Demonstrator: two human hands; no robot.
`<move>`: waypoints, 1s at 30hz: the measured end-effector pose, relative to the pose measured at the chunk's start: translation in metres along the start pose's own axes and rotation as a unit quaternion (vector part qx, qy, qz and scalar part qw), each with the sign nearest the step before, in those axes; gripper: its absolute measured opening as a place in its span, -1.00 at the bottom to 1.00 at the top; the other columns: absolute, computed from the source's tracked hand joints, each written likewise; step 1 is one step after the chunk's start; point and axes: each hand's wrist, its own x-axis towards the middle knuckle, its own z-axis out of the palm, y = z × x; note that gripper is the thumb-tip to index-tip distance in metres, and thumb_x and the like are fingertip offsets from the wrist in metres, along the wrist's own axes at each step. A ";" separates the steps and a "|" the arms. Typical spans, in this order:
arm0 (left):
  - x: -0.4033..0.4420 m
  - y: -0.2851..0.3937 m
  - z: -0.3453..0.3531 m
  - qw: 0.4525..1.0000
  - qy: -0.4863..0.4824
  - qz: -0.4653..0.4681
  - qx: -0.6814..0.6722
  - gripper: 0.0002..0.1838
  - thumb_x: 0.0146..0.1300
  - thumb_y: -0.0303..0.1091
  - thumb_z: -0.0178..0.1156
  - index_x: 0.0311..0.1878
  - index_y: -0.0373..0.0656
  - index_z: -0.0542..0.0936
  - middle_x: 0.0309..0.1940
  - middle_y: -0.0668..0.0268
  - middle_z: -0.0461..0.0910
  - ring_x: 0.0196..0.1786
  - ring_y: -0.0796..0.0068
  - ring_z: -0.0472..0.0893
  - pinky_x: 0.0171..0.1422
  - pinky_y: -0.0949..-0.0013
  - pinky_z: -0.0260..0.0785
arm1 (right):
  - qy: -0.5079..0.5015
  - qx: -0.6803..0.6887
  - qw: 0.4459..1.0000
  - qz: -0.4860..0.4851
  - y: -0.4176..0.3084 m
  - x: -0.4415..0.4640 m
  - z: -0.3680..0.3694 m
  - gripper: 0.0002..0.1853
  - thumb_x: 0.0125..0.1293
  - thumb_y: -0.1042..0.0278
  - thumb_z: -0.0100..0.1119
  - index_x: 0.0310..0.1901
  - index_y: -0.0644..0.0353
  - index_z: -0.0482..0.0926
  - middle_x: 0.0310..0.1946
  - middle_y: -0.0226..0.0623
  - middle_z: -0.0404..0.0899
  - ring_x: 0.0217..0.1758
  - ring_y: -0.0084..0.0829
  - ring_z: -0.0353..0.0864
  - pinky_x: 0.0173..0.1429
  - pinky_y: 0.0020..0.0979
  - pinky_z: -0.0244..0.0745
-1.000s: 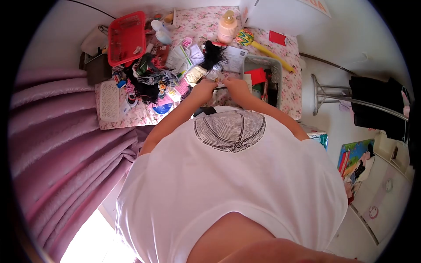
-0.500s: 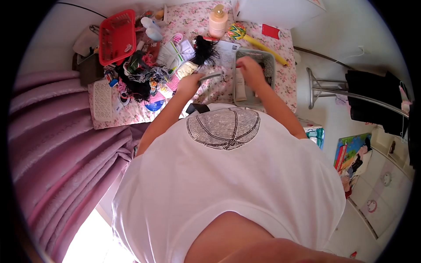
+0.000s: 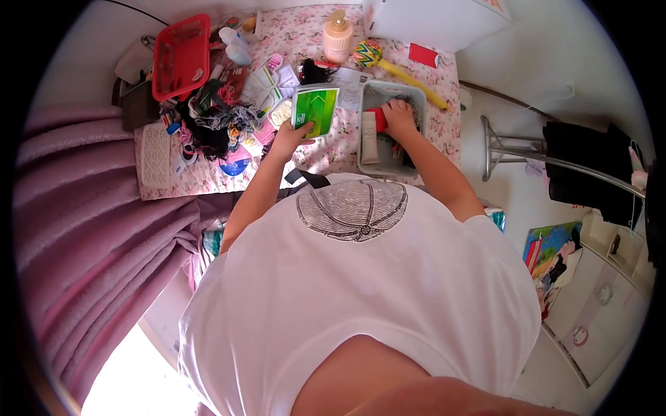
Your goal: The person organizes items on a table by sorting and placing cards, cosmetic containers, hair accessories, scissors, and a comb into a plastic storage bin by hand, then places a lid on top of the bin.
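My left hand (image 3: 286, 141) is closed on the lower left edge of a flat, glossy green booklet (image 3: 316, 112), thumb across its front. The booklet is held up above the flowered cloth, face towards me. My right hand (image 3: 400, 119) reaches into a grey plastic basket (image 3: 362, 168), its fingers bent over a small red object (image 3: 380, 119) whose kind I cannot make out. Beside that object, along the basket's left side, lies a white tube (image 3: 369, 142). Other contents of the basket are partly hidden by my right hand and forearm.
A heap of yarn and dark strands (image 3: 215, 125) covers the table's left part, near a red basket (image 3: 182, 59). Behind stand a pump bottle (image 3: 338, 40) and a yellow-handled toy (image 3: 413, 80). A red packet (image 3: 423, 55) lies at the back right.
My left hand has turned the booklet from edge-on to face me and raised it. My right hand has lowered into the grey basket with the red object, now more visible.
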 end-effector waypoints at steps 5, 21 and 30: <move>0.000 -0.003 0.005 0.997 0.029 -0.011 -0.076 -0.71 0.10 -0.40 0.10 -0.10 -0.25 0.37 -0.25 0.24 0.47 -0.22 0.36 0.53 -0.29 0.35 0.52 | -0.035 0.065 0.995 0.060 0.014 0.004 -0.004 -0.69 -0.13 0.36 0.19 -0.27 0.10 0.39 -0.28 -0.22 0.42 -0.13 -0.18 0.39 -0.13 -0.31 0.32; -0.011 0.027 0.023 0.985 0.025 0.018 -0.172 -0.74 0.11 -0.36 0.09 -0.11 -0.17 0.41 -0.21 0.28 0.49 -0.17 0.40 0.52 -0.18 0.33 0.46 | 0.077 0.602 0.785 0.128 -0.068 0.014 -0.004 -0.78 0.00 0.46 0.14 -0.27 0.31 0.44 -0.42 -0.26 0.52 -0.37 -0.50 0.50 -0.27 -0.52 0.38; -0.013 0.015 0.022 0.987 0.032 -0.006 -0.159 -0.72 0.10 -0.37 0.10 -0.09 -0.16 0.40 -0.20 0.28 0.49 -0.16 0.40 0.51 -0.20 0.33 0.45 | -0.097 0.326 0.904 0.257 -0.044 -0.012 0.023 -0.36 -0.21 0.19 0.29 -0.07 0.29 0.28 -0.18 -0.03 0.39 -0.09 -0.18 0.43 -0.04 -0.31 0.34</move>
